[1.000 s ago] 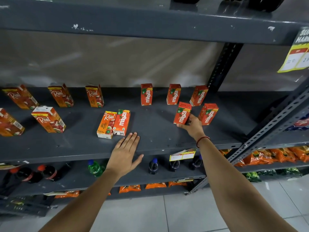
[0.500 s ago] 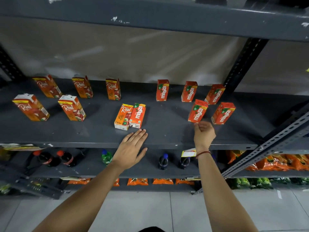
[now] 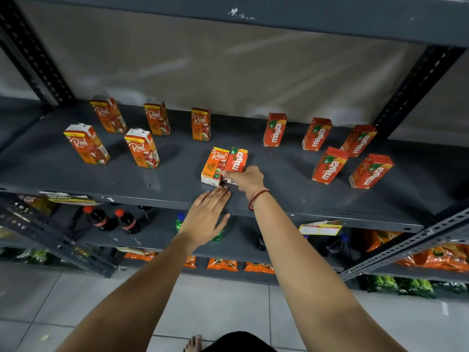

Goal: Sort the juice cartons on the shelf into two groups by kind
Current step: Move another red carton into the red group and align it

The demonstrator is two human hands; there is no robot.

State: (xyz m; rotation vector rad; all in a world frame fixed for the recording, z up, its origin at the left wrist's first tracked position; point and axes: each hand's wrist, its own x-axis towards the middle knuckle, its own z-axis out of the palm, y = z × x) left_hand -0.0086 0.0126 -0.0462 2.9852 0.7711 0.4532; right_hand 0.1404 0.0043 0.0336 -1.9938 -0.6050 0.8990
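Several orange Real cartons (image 3: 141,148) stand on the left half of the grey shelf (image 3: 165,184). On the right half stand several red Maaza cartons (image 3: 329,165). In the middle, one Real carton (image 3: 214,165) and one Maaza carton (image 3: 236,161) lie flat, side by side and touching. My right hand (image 3: 245,178) rests on the near end of the lying Maaza carton, fingers curled over it. Flat on the shelf's front edge lies my left hand (image 3: 208,216), fingers spread and holding nothing, just below the two lying cartons.
Dark perforated uprights (image 3: 416,85) frame the bay on both sides. The shelf below holds cola bottles (image 3: 127,221), a green bottle and a yellow price tag (image 3: 321,227). Orange snack packets (image 3: 436,257) fill the lower racks. Tiled floor is beneath me.
My right hand left the standing Maaza cartons on the right and moved left onto the lying Maaza carton. My left hand stayed on the shelf edge. The camera view shifted left.
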